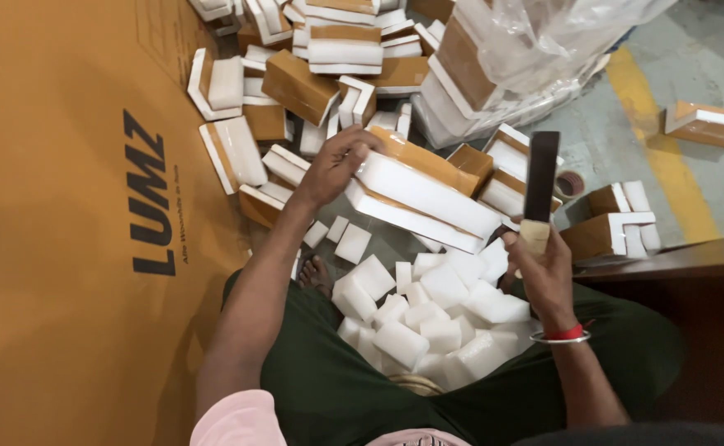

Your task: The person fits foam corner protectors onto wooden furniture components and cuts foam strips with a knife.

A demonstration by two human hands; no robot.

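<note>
Left hand [333, 169]: grip closed over the upper end of a long white foam block with brown card backing [424, 194], held tilted above the lap. Right hand [544, 260]: grip closed around the pale handle of a dark flat-bladed knife [540, 177], blade upright, just beside the block's lower end. Lap: heap of white foam pieces [428, 314]. Floor: scattered foam-and-card blocks [296, 83]; large brown cardboard sheet [56, 231] at left.

Two hands, one dark-bladed knife [540, 177], one red wristband [563, 334], and foam blocks [401, 343] too many to count.
</note>
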